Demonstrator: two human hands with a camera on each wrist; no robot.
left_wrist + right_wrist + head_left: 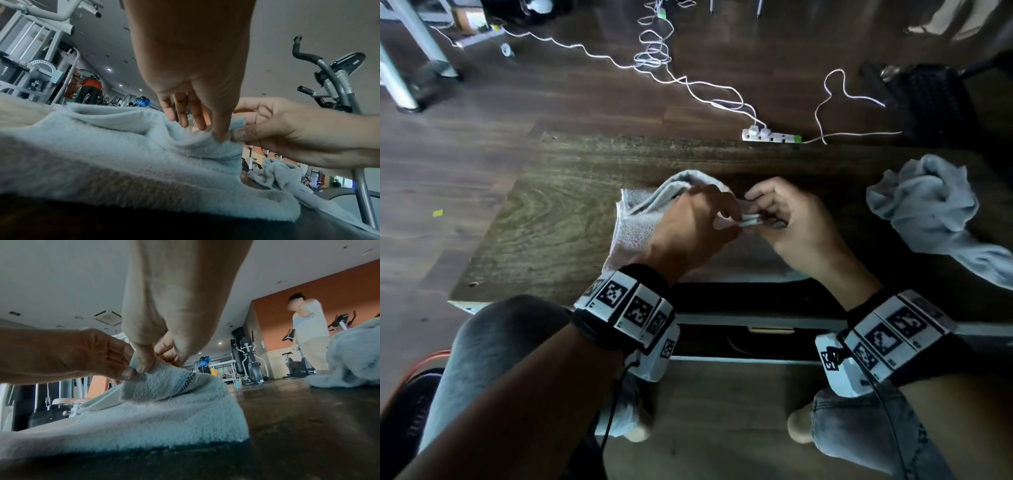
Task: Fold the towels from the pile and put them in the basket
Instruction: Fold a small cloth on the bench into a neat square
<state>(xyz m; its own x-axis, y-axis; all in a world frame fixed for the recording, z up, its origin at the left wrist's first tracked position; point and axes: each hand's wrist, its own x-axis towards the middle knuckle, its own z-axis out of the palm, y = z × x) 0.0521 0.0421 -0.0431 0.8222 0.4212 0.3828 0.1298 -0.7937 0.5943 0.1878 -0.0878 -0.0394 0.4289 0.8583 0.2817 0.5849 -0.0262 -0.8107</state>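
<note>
A pale blue towel (635,219) (123,154) (164,415) lies partly folded on the dark wooden table (534,233). My left hand (698,222) (205,126) (115,363) and right hand (787,222) (273,129) (148,363) meet over its right end. Both pinch the same lifted corner of the towel, fingertips almost touching. A crumpled pile of towels (935,212) (275,175) (353,356) sits at the table's right. A dark woven basket (928,102) stands on the floor beyond the table's far right corner.
A white power strip (770,135) with tangled white cables (654,54) lies on the floor just past the table's far edge. Gym machines (333,78) and a standing person (308,331) show in the wrist views. My knees (500,335) are under the near edge.
</note>
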